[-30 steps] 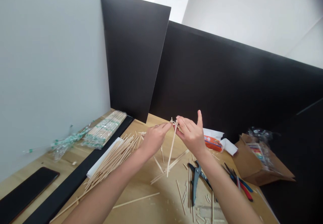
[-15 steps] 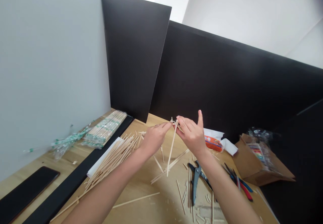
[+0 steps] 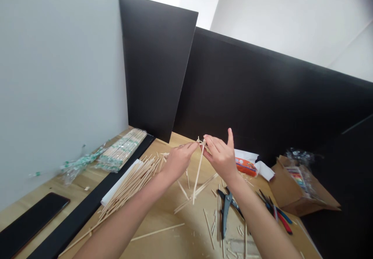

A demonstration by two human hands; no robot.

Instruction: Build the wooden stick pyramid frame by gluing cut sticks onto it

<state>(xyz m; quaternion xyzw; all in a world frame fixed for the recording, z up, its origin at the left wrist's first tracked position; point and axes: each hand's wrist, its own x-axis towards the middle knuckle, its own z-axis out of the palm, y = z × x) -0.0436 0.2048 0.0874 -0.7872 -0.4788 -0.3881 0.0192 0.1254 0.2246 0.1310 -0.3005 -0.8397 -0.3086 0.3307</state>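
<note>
Both hands meet above the middle of the table, pinching a small frame of joined wooden sticks (image 3: 198, 171). One long stick of it slants down toward me. My left hand (image 3: 179, 158) is closed on the frame's left side with its fingertips. On the other side my right hand (image 3: 220, 154) grips it between thumb and fingers, one finger pointing up. The fingers hide most of the joint. Beneath lie loose crossed sticks (image 3: 201, 189). Dark-handled cutters (image 3: 225, 212) rest on the table by my right forearm.
A pile of long sticks (image 3: 131, 185) lies left of my left forearm. Beyond it are wrapped sticks (image 3: 122, 150) and a black phone (image 3: 32, 224). To the right are an orange box (image 3: 246, 167), pliers (image 3: 276, 212) and a brown paper bag (image 3: 291, 189). Black panels (image 3: 247, 95) stand behind.
The hands keep the same hold on the stick frame. The view has shifted very slightly; nothing else visibly differs.
</note>
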